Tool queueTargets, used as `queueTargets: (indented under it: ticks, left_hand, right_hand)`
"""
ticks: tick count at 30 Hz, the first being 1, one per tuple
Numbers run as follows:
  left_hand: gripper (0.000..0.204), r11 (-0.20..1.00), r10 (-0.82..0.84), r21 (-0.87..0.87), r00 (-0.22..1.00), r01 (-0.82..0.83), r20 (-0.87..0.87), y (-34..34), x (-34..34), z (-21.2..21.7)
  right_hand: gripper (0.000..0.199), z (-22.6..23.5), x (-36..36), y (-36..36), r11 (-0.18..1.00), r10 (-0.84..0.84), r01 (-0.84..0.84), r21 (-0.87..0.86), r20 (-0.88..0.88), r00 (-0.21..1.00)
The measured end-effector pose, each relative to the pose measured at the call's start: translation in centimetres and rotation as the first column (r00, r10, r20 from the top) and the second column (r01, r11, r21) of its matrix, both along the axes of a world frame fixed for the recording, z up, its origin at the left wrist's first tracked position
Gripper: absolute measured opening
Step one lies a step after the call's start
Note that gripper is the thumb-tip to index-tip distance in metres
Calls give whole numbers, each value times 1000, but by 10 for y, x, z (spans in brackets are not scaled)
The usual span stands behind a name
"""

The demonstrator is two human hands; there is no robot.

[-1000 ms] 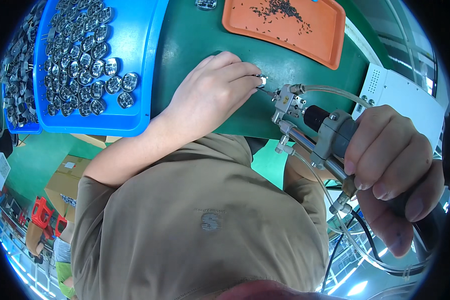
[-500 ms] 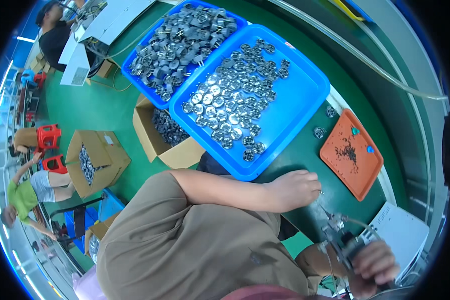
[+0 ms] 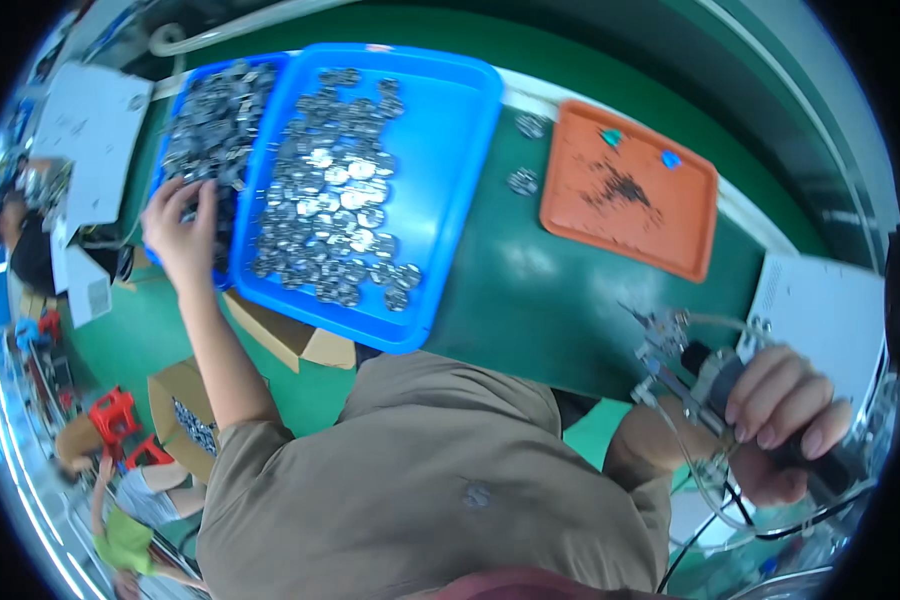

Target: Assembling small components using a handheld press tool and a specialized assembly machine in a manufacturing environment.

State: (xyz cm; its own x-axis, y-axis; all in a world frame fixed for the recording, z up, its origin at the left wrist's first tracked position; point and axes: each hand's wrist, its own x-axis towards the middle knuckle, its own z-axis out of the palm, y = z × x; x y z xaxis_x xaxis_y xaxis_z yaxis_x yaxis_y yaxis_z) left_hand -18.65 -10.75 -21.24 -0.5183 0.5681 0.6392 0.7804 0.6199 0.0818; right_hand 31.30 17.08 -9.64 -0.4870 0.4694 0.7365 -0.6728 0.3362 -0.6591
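Observation:
My left hand [image 3: 182,235] reaches over the near edge of the blue tray at left, fingers and thumb apart. Under its fingertips lies a heap of grey plug parts [image 3: 225,105], some with metal pins. My right hand [image 3: 785,410] is wrapped round the dark grip of a power screwdriver [image 3: 705,375], which has a metal head, a thin tip and a clear hose. Its tip points up and left over the green bench. Beside the left hand, the larger blue tray [image 3: 450,215] bears many round, shiny metallic pieces [image 3: 335,200].
An orange tray [image 3: 590,235] with small dark bits, a green piece and a blue piece lies at the back right. Two round pieces [image 3: 523,181] sit on the green bench [image 3: 530,290]. A white box [image 3: 830,300] stands at right; cardboard boxes [image 3: 182,400] are on the floor.
My left hand has gone from the bench near the screwdriver tip to the left tray, its fingers spreading. My view has turned. My right hand still holds the screwdriver.

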Motion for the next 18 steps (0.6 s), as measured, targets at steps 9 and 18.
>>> queueTargets:
  ticks: [9,18]
  left_hand:
    - [19,553,-747,-75,533,830,397,170,169,44]
    - [18,488,-786,-188,522,853,331,198,190,-6]
  right_hand:
    - [41,3,3,9,997,64,-67,34,79,995]
    - [47,0,10,10,988,152,-148,-39,111,982]
